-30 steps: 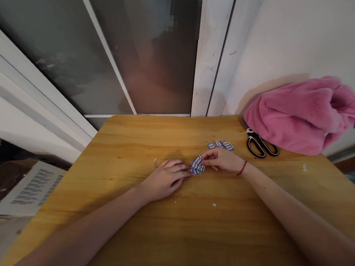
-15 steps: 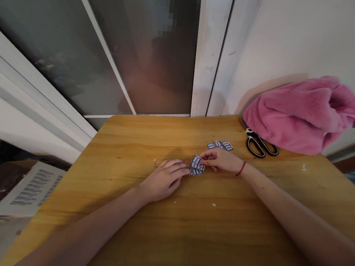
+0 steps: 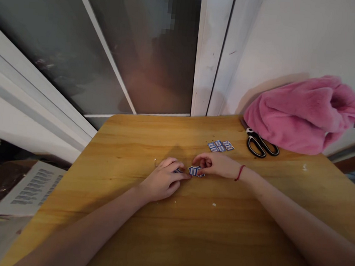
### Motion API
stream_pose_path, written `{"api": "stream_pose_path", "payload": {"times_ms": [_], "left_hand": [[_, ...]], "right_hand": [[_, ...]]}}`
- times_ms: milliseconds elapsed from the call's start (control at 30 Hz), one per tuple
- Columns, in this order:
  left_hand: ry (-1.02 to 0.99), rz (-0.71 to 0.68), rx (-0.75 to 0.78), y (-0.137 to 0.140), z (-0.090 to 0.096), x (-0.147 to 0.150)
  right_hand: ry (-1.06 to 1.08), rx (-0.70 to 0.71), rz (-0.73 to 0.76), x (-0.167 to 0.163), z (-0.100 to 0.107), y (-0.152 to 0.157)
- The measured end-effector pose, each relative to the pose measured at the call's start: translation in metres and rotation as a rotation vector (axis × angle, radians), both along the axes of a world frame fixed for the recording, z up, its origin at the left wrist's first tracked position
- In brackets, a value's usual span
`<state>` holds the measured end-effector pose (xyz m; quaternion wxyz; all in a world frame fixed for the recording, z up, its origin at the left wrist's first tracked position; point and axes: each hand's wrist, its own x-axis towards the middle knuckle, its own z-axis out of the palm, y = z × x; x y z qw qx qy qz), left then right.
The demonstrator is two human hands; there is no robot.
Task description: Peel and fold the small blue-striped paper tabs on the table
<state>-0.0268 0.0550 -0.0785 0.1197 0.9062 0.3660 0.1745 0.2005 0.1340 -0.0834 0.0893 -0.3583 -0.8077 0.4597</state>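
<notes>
Left hand [image 3: 161, 182]: over patterned slip [image 3: 178, 171], cannot tell if pinched | between hands, on table [image 3: 139, 137]: blue-and-white cards [image 3: 195, 171] | right hand [image 3: 218, 165]: thumb at cards, pinch unclear; best to press lightly, edges flat | just beyond: second card group [image 3: 220, 146]

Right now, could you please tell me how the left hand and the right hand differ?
The left hand is bare-wristed; the right hand has a red wristband. The left hand lies palm down, while the right hand curls its fingers toward its thumb. Both are at small blue-and-white cards.
</notes>
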Motion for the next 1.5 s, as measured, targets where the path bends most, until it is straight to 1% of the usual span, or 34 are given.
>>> {"api": "stream_pose_path", "payload": {"times_ms": [100, 267, 433, 500, 600, 733, 833, 967, 1000, 1067, 1167, 1267, 1433, 1500], "left_hand": [[0.001, -0.007, -0.007, 0.001, 0.000, 0.000], [0.005, -0.008, -0.016, 0.001, 0.000, 0.000], [0.001, -0.012, -0.017, 0.001, 0.001, 0.000], [0.004, -0.013, -0.016, 0.001, 0.000, 0.000], [0.012, -0.016, -0.012, 0.001, 0.000, 0.000], [-0.009, -0.007, -0.001, 0.000, -0.001, 0.000], [-0.112, 0.079, 0.002, 0.002, -0.002, -0.001], [-0.320, 0.303, -0.066, 0.009, -0.002, -0.005], [-0.346, 0.356, -0.092, 0.011, -0.003, -0.006], [-0.336, 0.404, -0.147, 0.015, -0.004, -0.007], [-0.219, 0.346, -0.194, 0.015, -0.005, -0.007], [-0.123, 0.264, -0.233, 0.013, -0.001, -0.008], [-0.087, 0.174, -0.408, 0.018, 0.012, -0.017], [-0.078, 0.136, -0.419, 0.021, 0.014, -0.020]], "right_hand": [[-0.049, 0.057, -0.009, -0.003, 0.005, -0.004], [-0.103, 0.088, 0.010, -0.005, 0.009, -0.006], [-0.102, 0.193, 0.006, -0.005, 0.011, -0.006], [-0.088, 0.209, 0.012, -0.005, 0.011, -0.007], [-0.055, 0.185, 0.017, -0.005, 0.012, -0.008], [-0.014, 0.044, 0.001, -0.006, 0.012, -0.010], [0.061, -0.010, -0.023, -0.008, 0.007, -0.010], [0.242, -0.113, -0.086, -0.011, -0.002, -0.010], [0.269, -0.124, -0.112, -0.013, -0.004, -0.011], [0.284, -0.114, -0.169, -0.015, -0.007, -0.012], [0.266, -0.058, -0.242, -0.016, -0.009, -0.015], [0.244, -0.018, -0.257, -0.016, -0.010, -0.016], [0.245, -0.031, -0.226, -0.015, -0.009, -0.017], [0.245, -0.045, -0.226, -0.016, -0.009, -0.018]]}}
